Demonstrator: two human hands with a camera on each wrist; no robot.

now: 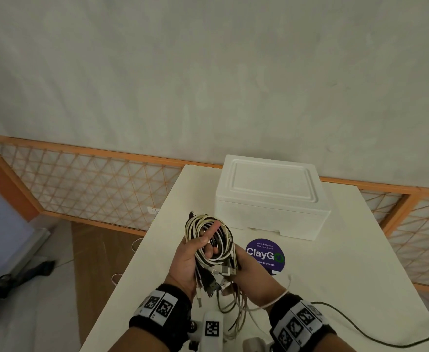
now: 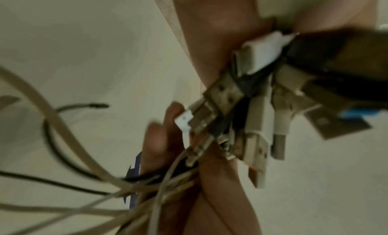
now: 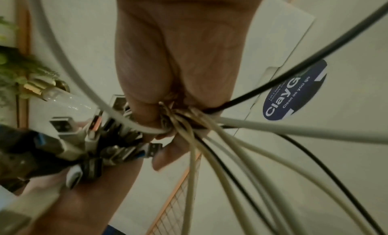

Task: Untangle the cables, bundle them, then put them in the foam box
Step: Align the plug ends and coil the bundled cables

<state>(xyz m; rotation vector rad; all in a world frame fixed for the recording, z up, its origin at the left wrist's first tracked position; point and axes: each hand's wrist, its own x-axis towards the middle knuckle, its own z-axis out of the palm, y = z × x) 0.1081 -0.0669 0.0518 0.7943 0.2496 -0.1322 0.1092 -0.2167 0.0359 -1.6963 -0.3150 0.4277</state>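
A coil of white and black cables [image 1: 209,237] is held up over the white table [image 1: 335,262], in front of the foam box [image 1: 271,196], whose lid is on. My left hand [image 1: 190,257] grips the coil, thumb across it and index finger pointing up through the loop. My right hand [image 1: 249,273] grips the strands at the coil's right side. USB plugs [image 2: 241,105] bunch below the hands, also seen in the right wrist view as USB plugs [image 3: 94,139]. Loose cable tails [image 3: 241,147] fan out from my right fist and trail over the table.
A round purple ClayGo sticker [image 1: 265,255] lies on the table just right of the hands. A black cable tail [image 1: 373,336] runs off toward the table's right front. An orange-framed mesh fence [image 1: 94,184] stands behind the table, with floor to the left.
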